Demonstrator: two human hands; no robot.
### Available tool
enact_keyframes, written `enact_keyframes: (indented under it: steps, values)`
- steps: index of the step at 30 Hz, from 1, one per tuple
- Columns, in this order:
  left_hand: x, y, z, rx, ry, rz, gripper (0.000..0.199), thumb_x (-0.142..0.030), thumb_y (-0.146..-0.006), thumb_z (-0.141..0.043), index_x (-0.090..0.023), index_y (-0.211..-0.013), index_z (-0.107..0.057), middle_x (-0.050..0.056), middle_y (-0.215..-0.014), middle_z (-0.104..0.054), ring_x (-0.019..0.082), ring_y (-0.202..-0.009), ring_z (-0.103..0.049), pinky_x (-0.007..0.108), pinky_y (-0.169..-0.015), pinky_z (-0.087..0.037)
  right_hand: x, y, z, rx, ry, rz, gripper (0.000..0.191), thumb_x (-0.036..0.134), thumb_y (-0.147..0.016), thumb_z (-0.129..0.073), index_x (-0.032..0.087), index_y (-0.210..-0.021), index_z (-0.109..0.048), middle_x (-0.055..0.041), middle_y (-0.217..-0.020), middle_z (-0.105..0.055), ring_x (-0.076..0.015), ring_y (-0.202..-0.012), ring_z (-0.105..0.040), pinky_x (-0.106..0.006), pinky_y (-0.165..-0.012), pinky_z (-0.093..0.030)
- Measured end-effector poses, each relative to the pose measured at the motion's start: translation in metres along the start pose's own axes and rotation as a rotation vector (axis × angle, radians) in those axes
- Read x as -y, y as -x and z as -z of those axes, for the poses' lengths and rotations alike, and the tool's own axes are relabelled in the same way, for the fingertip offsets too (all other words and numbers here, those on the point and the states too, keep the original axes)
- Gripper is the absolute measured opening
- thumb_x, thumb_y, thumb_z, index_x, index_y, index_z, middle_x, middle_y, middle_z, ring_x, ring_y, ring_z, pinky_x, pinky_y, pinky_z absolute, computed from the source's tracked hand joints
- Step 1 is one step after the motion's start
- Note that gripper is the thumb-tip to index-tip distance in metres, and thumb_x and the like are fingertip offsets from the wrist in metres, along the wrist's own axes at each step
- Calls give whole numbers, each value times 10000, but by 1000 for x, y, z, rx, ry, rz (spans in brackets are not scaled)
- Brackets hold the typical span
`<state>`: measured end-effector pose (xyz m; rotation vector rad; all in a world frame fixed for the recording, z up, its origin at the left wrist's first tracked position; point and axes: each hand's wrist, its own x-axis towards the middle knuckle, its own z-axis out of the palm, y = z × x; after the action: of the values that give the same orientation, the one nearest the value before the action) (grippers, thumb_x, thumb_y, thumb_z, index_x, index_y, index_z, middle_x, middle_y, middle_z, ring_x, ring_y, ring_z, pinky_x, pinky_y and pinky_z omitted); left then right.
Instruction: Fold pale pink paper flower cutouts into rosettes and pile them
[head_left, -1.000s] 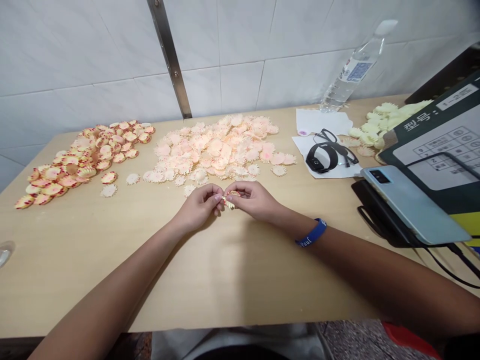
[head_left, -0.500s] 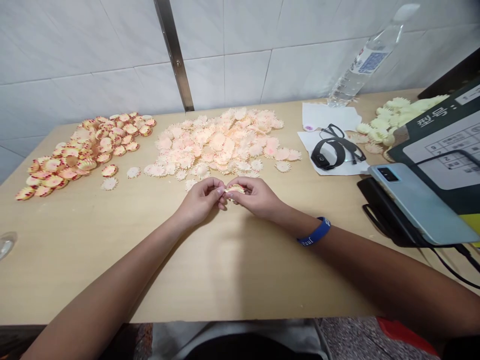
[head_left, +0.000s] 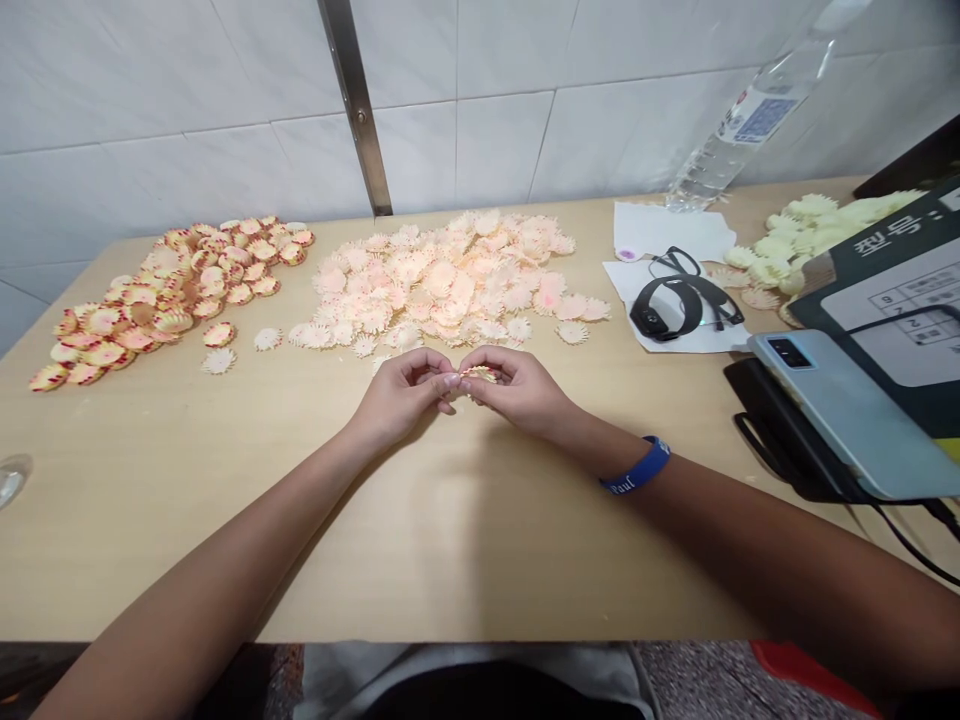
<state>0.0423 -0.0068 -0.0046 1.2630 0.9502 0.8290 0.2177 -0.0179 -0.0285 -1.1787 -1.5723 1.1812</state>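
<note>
Close together over the table, my left hand and my right hand both pinch a small artificial flower piece, pale yellow with red-tipped petals. Its lower part is hidden by my fingers. Just beyond my hands lies a wide heap of flat pale-pink flower pieces with jagged edges. To the left is a second heap of thicker yellow-and-red flower pieces. A single pale piece and one red-edged piece lie between the heaps.
At right, black glasses and a dark wristband lie on white paper, near a tilted plastic bottle. A light-blue phone rests on a black object beside a dark green box. Pale-green pieces sit behind. A tiled wall backs the table.
My left thumb and fingers have moved in closer to my right fingertips on the flower piece. The whole view has shifted slightly; the heaps look the same.
</note>
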Motion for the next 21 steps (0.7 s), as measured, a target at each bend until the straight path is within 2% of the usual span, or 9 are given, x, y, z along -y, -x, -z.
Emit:
enact_keyframes:
  steps: [9, 16, 21]
  values:
    - [0, -1, 1, -3, 25, 31, 329, -389, -633, -857, -139, -691, -651, 7, -638, -655, 124, -579, -626, 280, -648, -557, 5, 0, 1, 79, -115, -43, 217, 356, -726, -670, 164, -818, -625, 3, -668, -558, -119, -600, -483, -257, -571, -377]
    - [2, -3, 2, 48, 112, 65, 384, -419, -583, -892, -128, -667, -656, 3, -595, -633, 105, -553, -600, 257, -618, -555, 11, 5, -1, 65, -243, -100, 244, 353, -686, -732, 163, -808, -639, 15, -639, -544, -116, -603, -477, -260, -580, -385]
    - [6, -4, 3, 63, 119, 44, 382, -422, -603, -887, -128, -686, -657, -7, -596, -623, 92, -535, -583, 251, -609, -557, 12, 8, -3, 60, -348, -105, 232, 338, -688, -754, 158, -799, -660, -18, -739, -627, -155, -727, -569, -303, -709, -454]
